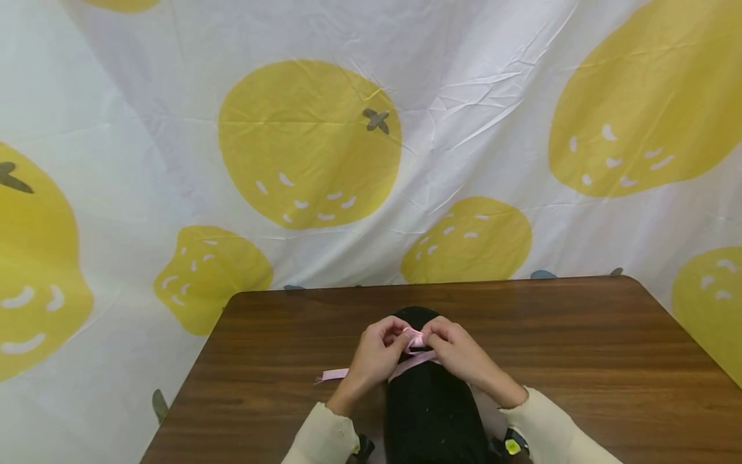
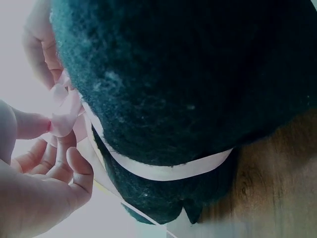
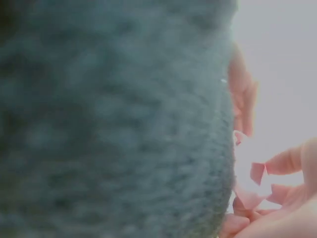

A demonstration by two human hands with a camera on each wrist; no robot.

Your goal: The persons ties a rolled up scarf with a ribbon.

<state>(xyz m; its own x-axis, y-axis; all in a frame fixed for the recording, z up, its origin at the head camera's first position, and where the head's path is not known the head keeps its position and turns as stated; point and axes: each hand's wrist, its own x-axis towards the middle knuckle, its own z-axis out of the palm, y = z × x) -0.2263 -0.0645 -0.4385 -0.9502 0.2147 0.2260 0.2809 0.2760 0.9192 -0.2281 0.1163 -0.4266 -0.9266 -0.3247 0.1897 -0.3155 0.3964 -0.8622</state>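
Note:
A dark, fuzzy, rounded plush-like object [image 1: 431, 412] stands on the table, and a pink ribbon [image 1: 413, 362] runs round it. My left hand [image 1: 377, 353] pinches a gathered loop of the ribbon between thumb and fingers. From the other side my right hand [image 1: 460, 353] pinches the same gathered part, close to the left fingertips. In the left wrist view the ribbon [image 2: 171, 172] lies as a band across the dark fuzzy surface [image 2: 163, 89]. Bright light washes out the ribbon [image 3: 251, 191] in the right wrist view, where the dark object hides much.
The brown wooden table [image 1: 278, 341] has rounded far corners. One loose ribbon end [image 1: 334, 374] sticks out left of the left wrist. Behind the table hangs a white cloth [image 1: 464, 148] printed with yellow fruit.

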